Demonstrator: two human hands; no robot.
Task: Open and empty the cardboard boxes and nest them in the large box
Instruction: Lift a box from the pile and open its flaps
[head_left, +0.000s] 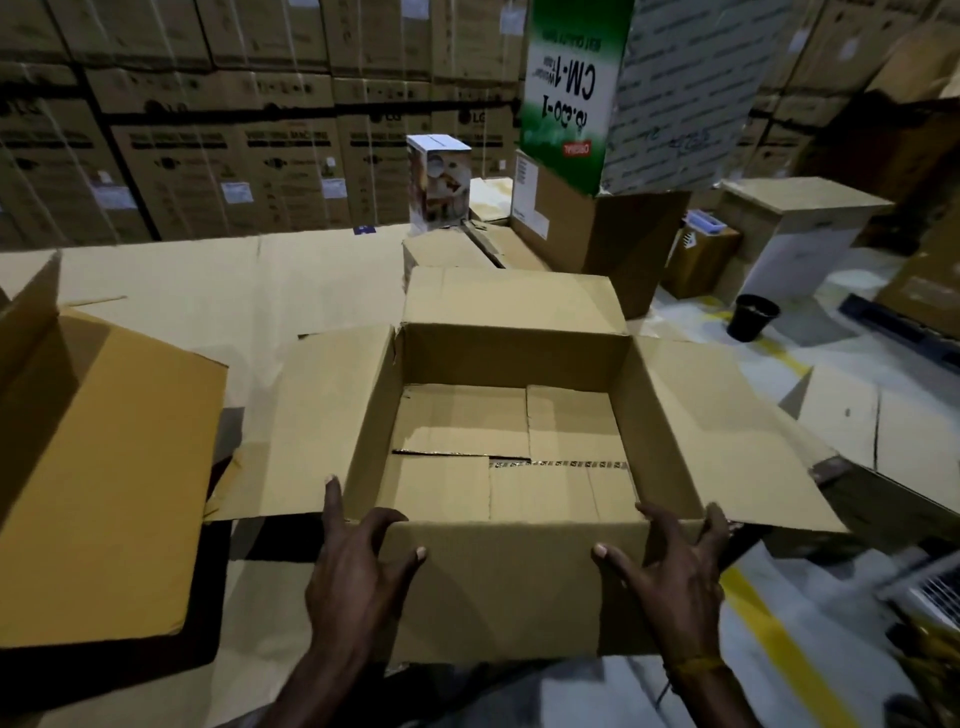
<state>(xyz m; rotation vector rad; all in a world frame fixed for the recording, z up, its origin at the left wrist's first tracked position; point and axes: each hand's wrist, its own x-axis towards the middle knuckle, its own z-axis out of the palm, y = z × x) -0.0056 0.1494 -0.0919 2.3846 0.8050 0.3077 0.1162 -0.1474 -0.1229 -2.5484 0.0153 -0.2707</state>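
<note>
Cardboard box (498, 587) flaps open; left hand (358, 566), right hand (670, 566) fingers grip near corners.

Plain brown open box (498, 587), green-and-white printed carton (571, 88), black bucket (753, 317), yellow floor stripe (779, 639)

The open box (498, 587) is matt brown corrugated cardboard; the far green-and-white carton (566, 93) looks glossy printed; the right bucket (753, 317) is black plastic.

Far right, the green carton (569, 98) shows "CM-1" upside down; far stacked boxes (384, 119) carry "LG" logos.
</note>
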